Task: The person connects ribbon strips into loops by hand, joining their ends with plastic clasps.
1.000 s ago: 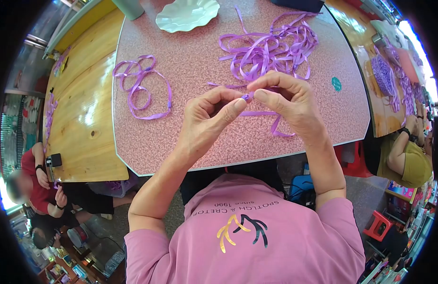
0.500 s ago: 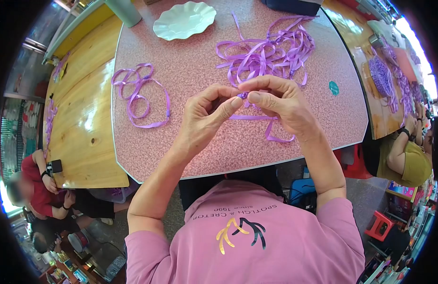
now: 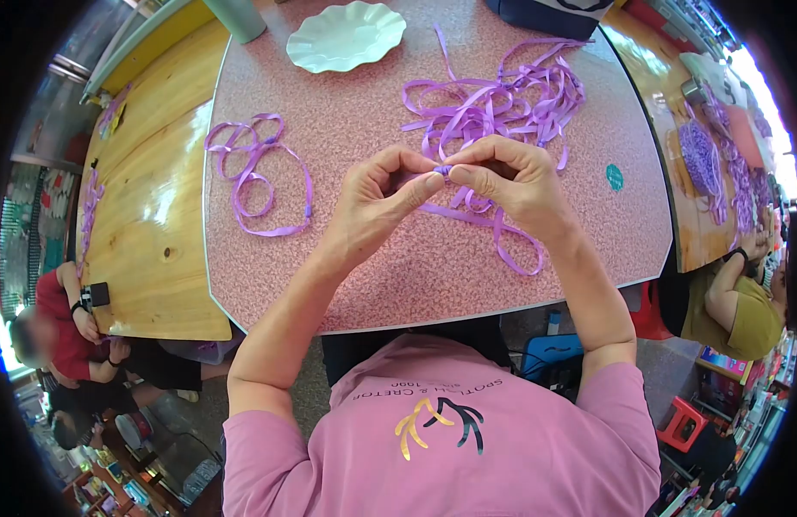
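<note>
Between my two hands a purple ribbon [image 3: 467, 214] is pinched at a small darker purple spot, perhaps a knot. My left hand [image 3: 385, 196] grips it from the left with thumb and forefinger. From the right, my right hand [image 3: 510, 185] pinches the same spot, fingertips nearly touching the left ones. Loops of ribbon hang below the fingers onto the pink speckled table [image 3: 398, 284]. Just beyond my hands lies a tangled heap of purple ribbon [image 3: 502, 99]. Off to the left rests a separate looped ribbon [image 3: 259, 177].
A pale scalloped plate [image 3: 346, 36], a green cylinder [image 3: 237, 17] and a dark blue bag [image 3: 549, 15] stand at the far edge. A green sticker [image 3: 615, 177] is on the right. People sit at wooden tables on both sides, a red sleeve [image 3: 55, 314] at left.
My fingertips have drawn closer together on the ribbon. The ribbon hanging under my right hand has shifted into a rounder loop. The view has moved slightly.
</note>
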Tool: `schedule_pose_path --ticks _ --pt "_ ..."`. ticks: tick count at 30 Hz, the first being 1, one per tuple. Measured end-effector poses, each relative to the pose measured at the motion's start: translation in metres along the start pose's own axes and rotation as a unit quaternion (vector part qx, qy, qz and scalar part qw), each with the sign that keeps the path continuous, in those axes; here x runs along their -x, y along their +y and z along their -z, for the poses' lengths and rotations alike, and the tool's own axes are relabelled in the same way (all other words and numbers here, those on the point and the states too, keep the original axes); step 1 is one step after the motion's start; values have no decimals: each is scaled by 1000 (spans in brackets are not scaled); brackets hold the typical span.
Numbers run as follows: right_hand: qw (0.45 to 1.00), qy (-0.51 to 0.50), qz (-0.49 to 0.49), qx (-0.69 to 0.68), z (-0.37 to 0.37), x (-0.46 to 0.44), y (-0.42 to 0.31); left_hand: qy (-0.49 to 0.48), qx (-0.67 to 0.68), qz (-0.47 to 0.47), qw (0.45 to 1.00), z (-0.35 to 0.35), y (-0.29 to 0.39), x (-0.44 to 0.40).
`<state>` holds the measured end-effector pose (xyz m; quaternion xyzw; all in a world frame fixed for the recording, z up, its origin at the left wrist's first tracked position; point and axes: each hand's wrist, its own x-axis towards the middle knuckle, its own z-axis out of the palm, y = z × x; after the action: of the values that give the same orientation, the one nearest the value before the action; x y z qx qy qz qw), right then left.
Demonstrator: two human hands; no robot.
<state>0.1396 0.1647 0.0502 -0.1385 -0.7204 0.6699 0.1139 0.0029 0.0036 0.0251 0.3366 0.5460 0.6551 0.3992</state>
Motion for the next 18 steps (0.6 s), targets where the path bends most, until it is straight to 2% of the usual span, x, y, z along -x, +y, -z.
schedule_pose_path --ticks 2,3,5,9,10,11,12,13,15,18 --pt "996 35 46 72 -1 0 6 17 -14 -8 1000 -2 -4 -1" --pt "996 33 46 71 -2 -1 8 31 -28 -17 999 -3 -6 -2" --pt "988 42 103 106 -2 -2 13 43 -44 -19 998 -5 -8 -2" --pt "992 44 95 76 -2 -4 23 54 -91 -36 994 -4 -14 -4" --pt "997 36 62 15 -2 -5 23 54 -91 -32 994 -4 -14 -4" --pt "998 28 28 -46 -2 -4 24 49 -155 -56 985 -4 -12 -4" --pt "998 29 25 -48 -3 -4 25 42 -217 -80 972 -4 -10 -4" --pt "998 24 19 -60 -3 -3 27 41 -217 -77 972 -2 -10 -4" --pt "997 21 9 -72 -5 -1 28 33 -323 -206 923 0 -12 -7" --pt "997 35 11 -63 -11 2 29 38 -316 -209 925 -3 -15 -6"
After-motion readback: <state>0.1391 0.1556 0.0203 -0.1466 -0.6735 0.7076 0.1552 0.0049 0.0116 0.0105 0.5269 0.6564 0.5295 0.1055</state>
